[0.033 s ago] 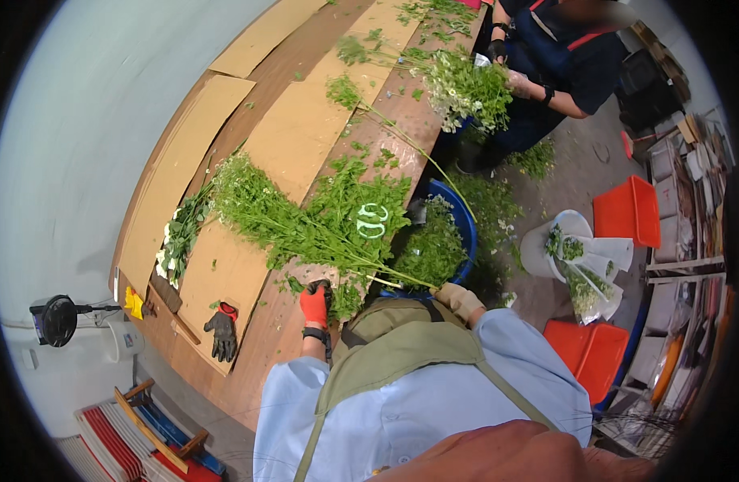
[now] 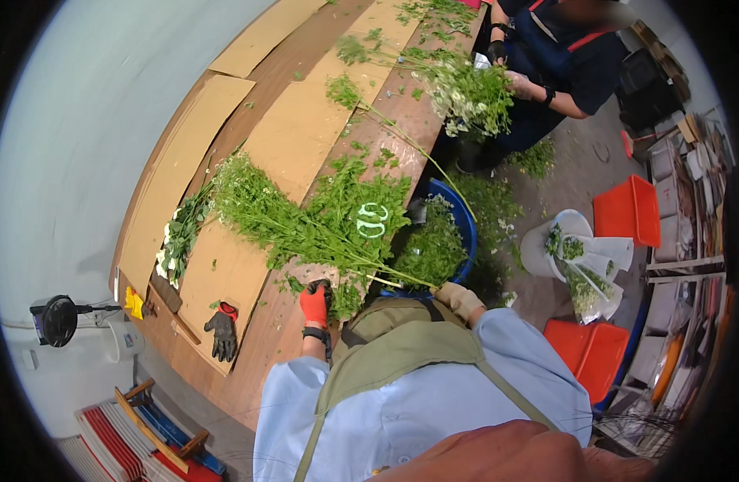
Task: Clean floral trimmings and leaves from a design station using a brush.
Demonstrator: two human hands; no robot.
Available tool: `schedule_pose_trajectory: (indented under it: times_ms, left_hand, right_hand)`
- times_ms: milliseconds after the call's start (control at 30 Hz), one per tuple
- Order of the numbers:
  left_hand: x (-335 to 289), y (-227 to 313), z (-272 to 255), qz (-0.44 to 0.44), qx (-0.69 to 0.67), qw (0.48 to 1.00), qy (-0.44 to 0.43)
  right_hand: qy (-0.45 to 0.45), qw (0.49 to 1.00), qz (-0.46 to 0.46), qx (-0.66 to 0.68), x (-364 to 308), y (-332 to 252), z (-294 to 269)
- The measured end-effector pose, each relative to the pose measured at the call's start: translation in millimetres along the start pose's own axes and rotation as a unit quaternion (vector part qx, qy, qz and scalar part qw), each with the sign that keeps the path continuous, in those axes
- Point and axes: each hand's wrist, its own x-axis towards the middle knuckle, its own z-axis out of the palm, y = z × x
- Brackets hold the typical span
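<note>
My right hand [image 2: 459,300], in a beige glove, is closed on the cut end of a long green flower stem [image 2: 401,277] at the table's near edge. That stem runs back into a leafy pile of small-flowered stems [image 2: 305,221] lying across the table. My left hand [image 2: 315,304], in a red glove with black fingers, rests at the table edge beside loose green leaves [image 2: 349,299]. Its fingers are curled closed, and what they may hold is hidden. A pale green, loop-shaped thing [image 2: 372,220] lies on the leaves.
A blue tub [image 2: 470,241] with greenery stands beside the table. White flowers [image 2: 172,245] and a spare glove [image 2: 222,331] lie on the left. Across the table corner a co-worker [image 2: 546,64] holds a white-flowered bunch [image 2: 470,96]. Red bins [image 2: 626,210] and a white bucket [image 2: 538,249] stand right.
The co-worker's flower bunch has shifted slightly and is blurred at its blossoms. My hands and the stems before me show no visible movement.
</note>
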Motion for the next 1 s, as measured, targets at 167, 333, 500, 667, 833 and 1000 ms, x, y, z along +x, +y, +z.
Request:
schedule_pose_trajectory:
  times_ms: [167,333,500,667,833,1000]
  left_hand:
    - [-5,10,5,-0.003,0.007,1.000,-0.006]
    - [-1,-1,-7,0.030,0.054,0.998,0.015]
    - [-1,10,9,0.025,0.066,0.997,0.006]
    - [7,-9,-6,0.028,0.109,0.993,0.029]
    - [4,-3,1,0.024,0.083,0.996,0.011]
    - [1,4,3,0.031,0.060,0.998,0.000]
  right_hand:
    - [0.007,1.000,-0.004,-0.003,8,7,3]
    - [-0.009,0.999,-0.022,-0.024,17,7,8]
    - [-0.023,0.999,-0.028,-0.033,27,27,21]
    - [-0.030,0.997,-0.048,-0.054,39,18,27]
    - [-0.017,0.998,-0.037,-0.041,47,30,29]
    - [0.004,1.000,-0.022,-0.022,48,35,31]
